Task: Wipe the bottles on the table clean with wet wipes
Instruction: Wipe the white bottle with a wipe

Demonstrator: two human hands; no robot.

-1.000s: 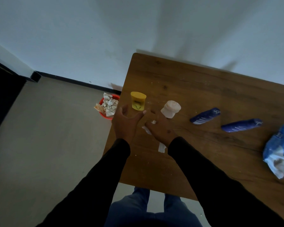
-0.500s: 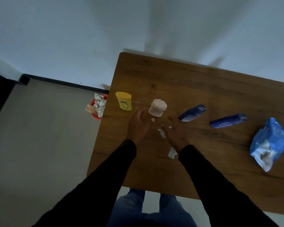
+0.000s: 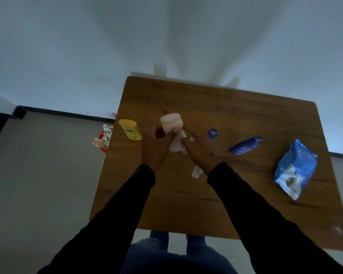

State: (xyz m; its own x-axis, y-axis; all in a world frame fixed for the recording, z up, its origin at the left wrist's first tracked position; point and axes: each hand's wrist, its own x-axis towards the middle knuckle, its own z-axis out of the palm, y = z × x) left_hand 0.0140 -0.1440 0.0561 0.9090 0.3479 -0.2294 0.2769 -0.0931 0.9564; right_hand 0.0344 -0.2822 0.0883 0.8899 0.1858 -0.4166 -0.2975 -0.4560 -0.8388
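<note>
My left hand (image 3: 154, 144) grips a pale pink bottle (image 3: 171, 123), lifted and tilted toward me over the wooden table (image 3: 216, 194). Against the bottle's lower part my right hand (image 3: 201, 149) holds a white wet wipe (image 3: 178, 145), whose loose end (image 3: 196, 172) hangs below the wrist. A yellow bottle (image 3: 130, 129) stands to the left. To the right, two dark blue bottles: one (image 3: 212, 133) just past my right hand, partly hidden, another (image 3: 246, 148) lying on its side.
A blue wet wipes pack (image 3: 294, 169) lies near the table's right edge. On the floor beside the table's left edge sits a red bin (image 3: 104, 140) with crumpled used wipes. The table's far edge meets a white wall.
My left hand moved from beside the yellow bottle to the pink bottle and picked it up. My right hand brought the wipe up against the bottle. The view shifted right.
</note>
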